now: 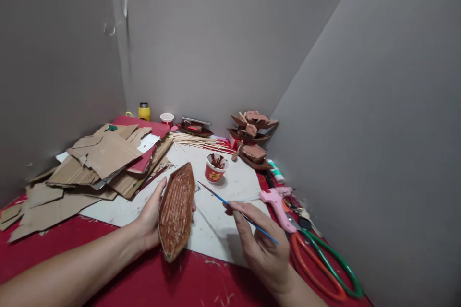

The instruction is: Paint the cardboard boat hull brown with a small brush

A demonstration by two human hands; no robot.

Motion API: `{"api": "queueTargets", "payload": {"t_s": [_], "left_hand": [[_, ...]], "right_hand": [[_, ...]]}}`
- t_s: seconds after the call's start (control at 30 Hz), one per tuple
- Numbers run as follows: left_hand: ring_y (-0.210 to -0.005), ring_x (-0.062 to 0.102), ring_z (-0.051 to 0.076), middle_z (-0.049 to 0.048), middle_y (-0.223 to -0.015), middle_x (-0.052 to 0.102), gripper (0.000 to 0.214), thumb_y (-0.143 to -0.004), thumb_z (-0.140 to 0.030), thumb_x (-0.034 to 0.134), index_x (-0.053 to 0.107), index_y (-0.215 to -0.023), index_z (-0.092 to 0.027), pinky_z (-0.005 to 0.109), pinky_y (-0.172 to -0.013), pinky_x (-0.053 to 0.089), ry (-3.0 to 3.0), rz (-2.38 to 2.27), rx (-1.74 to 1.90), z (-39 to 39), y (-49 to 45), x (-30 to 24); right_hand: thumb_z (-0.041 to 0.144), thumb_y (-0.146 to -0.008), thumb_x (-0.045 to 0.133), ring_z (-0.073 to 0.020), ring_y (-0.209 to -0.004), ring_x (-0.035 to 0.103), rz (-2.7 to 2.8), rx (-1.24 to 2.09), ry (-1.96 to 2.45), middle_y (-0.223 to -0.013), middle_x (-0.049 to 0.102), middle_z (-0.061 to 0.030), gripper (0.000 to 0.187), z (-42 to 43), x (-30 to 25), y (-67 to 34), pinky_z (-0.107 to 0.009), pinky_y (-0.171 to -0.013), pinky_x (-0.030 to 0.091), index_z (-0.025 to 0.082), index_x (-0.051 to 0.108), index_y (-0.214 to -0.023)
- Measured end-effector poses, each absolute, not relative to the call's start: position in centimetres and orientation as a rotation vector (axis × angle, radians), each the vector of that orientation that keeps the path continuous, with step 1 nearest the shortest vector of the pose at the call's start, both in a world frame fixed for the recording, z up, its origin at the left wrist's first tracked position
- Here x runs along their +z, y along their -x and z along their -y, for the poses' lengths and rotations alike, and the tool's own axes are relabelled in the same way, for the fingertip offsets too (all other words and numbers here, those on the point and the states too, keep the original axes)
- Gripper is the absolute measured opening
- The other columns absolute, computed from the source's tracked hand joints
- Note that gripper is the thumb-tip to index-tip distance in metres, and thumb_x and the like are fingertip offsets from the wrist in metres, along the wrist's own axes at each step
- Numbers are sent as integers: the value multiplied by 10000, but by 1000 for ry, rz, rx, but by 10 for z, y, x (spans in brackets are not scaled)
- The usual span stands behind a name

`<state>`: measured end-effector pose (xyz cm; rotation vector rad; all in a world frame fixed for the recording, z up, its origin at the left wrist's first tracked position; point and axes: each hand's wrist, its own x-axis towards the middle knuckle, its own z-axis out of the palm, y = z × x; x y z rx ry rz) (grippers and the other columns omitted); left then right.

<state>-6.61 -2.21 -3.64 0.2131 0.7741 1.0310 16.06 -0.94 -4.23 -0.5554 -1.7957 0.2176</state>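
My left hand (149,218) is closed round a brown cardboard boat hull (176,211), holding it tilted above the white sheet (230,187). The hull's ribbed inside faces me. My right hand (264,244) pinches a thin blue-handled paintbrush (237,211), its tip pointing left toward the hull and a little apart from it. A red paper cup (216,168) with brown paint inside stands on the white sheet just beyond the brush tip.
Torn cardboard pieces (101,158) are piled at the left. A pink glue gun (277,204), orange and green scissors (324,264) and a glue stick (276,171) lie at the right. Stacked brown boats (252,139), wooden skewers (194,141), a second cup (167,119) and a yellow bottle (144,112) stand by the grey walls.
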Motion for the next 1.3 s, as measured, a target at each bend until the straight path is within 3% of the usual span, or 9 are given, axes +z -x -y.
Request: {"api": "queueTargets", "payload": {"t_s": [0.3, 0.67, 1.13, 1.3], "left_hand": [[-586, 733, 246, 182, -793, 772, 765, -930, -695, 307, 699, -1016, -44, 300, -501, 550, -307, -784, 815, 5, 71, -42], [-593, 720, 220, 169, -774, 773, 773, -882, -721, 419, 721, -990, -18, 283, -550, 557, -335, -671, 759, 2, 72, -56], [-516, 691, 199, 152, -690, 746, 744, -935, -666, 349, 735, -913, -30, 265, -502, 537, -216, -783, 762, 15, 72, -41], [-562, 707, 198, 157, -738, 763, 704, -927, -641, 397, 745, -944, -29, 265, -538, 552, -271, -715, 782, 14, 75, -48]], "right_hand": [[79, -915, 593, -165, -829, 736, 1578, 276, 686, -950, 759, -42, 264, 10, -31, -166, -280, -752, 610, 229, 685, -1111], [131, -896, 644, -158, -825, 743, 1671, 336, 815, -928, 765, -44, 197, 2, -56, -163, -237, -775, 613, 211, 717, -1060], [53, -915, 569, -153, -881, 701, 1825, 407, 772, -975, 724, -42, 338, 4, -67, -164, -264, -802, 575, 233, 661, -1186], [8, -898, 556, -158, -914, 697, 1870, 457, 714, -1015, 717, -49, 411, 6, -67, -162, -285, -817, 574, 241, 640, -1226]]}}
